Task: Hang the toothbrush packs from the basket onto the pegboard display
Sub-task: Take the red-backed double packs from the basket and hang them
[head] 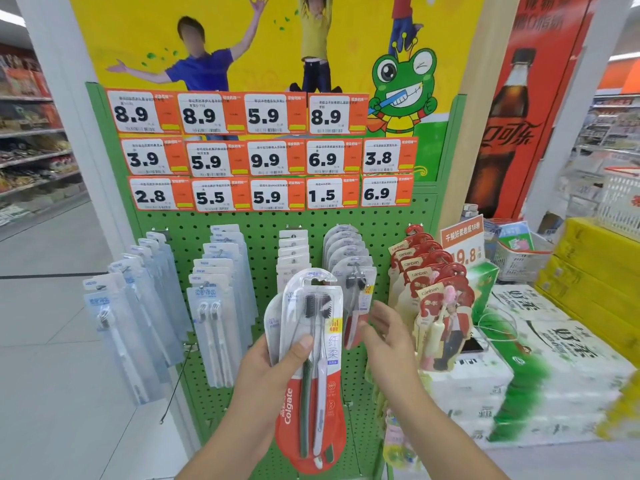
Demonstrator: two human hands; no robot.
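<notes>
My left hand (pixel 273 368) grips a small stack of Colgate toothbrush packs (pixel 317 362), red at the bottom with two brushes in the front one, held upright before the green pegboard (pixel 266 233). My right hand (pixel 388 334) hovers open just right of the packs, fingers relaxed, touching nothing. Directly behind hangs a row of matching Colgate packs (pixel 349 261) on a peg. The basket is not in view.
Other pegs carry blue-white toothbrush packs (pixel 138 306) at left, more blue-white packs (pixel 221 289), white packs (pixel 293 251) in the middle, and red canban children's packs (pixel 433 292) at right. Price tags (pixel 266 157) fill the board's top. Stacked tissue cartons (pixel 540 341) stand on the right.
</notes>
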